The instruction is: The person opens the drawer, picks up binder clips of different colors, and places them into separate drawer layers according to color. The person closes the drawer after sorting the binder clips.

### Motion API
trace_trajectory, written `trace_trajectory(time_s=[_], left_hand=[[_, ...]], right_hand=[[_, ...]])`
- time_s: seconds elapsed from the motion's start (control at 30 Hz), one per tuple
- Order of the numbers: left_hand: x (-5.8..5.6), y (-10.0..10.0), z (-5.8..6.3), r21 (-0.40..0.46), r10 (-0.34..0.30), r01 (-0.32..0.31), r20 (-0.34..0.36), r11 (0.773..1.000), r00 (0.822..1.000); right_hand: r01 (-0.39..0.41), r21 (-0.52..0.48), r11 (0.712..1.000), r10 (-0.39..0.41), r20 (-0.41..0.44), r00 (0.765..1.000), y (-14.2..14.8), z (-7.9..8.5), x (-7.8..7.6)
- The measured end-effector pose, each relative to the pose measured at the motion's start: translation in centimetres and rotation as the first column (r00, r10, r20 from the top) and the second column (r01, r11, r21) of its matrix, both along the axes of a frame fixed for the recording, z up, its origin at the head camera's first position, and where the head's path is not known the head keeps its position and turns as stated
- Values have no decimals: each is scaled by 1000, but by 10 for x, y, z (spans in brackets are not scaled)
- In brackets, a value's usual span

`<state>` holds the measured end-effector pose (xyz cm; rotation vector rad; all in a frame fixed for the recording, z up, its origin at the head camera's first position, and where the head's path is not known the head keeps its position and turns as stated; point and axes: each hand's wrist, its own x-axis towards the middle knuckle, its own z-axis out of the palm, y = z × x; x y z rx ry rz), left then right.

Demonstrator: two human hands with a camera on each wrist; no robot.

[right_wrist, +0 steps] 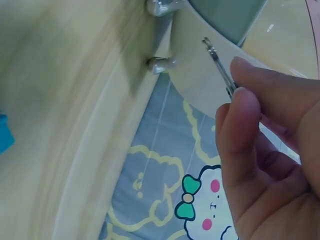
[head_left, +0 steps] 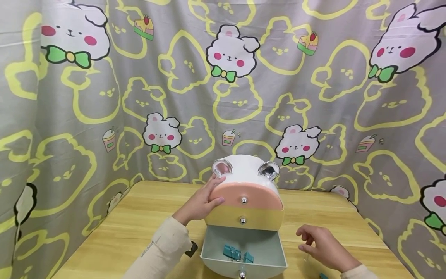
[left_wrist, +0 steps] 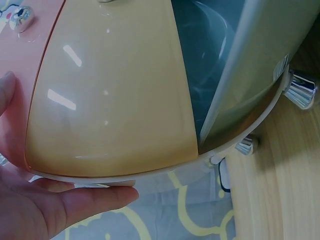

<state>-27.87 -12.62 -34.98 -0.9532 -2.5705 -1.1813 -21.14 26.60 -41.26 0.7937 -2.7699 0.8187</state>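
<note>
A small bear-like drawer organizer [head_left: 251, 168] stands on the table, with a white top, round silvery ears and an orange-pink drawer above a yellow one. Its pale green bottom drawer [head_left: 213, 244] is pulled out and holds several teal binder clips [head_left: 231, 252]. My left hand [head_left: 200, 199] grips the organizer's left side, thumb on the front of the top drawer and fingers along the side. To the right of the open drawer, my right hand [head_left: 322, 244] pinches a binder clip [right_wrist: 220, 65] between thumb and forefinger. Only its silver wire handle shows; the fingers hide the rest.
A black object [head_left: 191, 249] lies on the wooden table [head_left: 156, 205] beside my left sleeve. Another teal piece [head_left: 323, 276] lies below my right hand at the frame's bottom edge. A patterned curtain [head_left: 195, 97] hangs behind the table and along both sides.
</note>
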Motion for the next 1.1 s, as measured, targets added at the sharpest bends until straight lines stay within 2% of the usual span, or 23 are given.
trace_trajectory(time_s=[0.2, 0.43, 0.67, 0.77, 0.9, 1.1], left_hand=[[-1, 2, 3, 4, -13, 13, -16, 1000, 1000], [0, 0, 0, 1, -17, 17, -9, 1000, 1000], [2, -1, -4, 12, 7, -7, 7, 1000, 1000], [2, -1, -4, 11, -1, 1, -5, 1000, 1000], [-1, 1, -2, 9, -17, 18, -25, 1000, 1000], [1, -1, 0, 0, 2, -2, -3, 1000, 1000]], right_hand=[[32, -33, 999, -34, -76, 997, -7, 6, 1], [34, -51, 998, -39, -98, 994, -14, 8, 2], [8, -81, 997, -16, -107, 994, -20, 8, 1], [6, -91, 996, -16, -109, 994, -23, 11, 3], [10, -106, 994, -26, -147, 989, -26, 16, 4], [-17, -109, 994, -4, -195, 981, -31, 17, 1]])
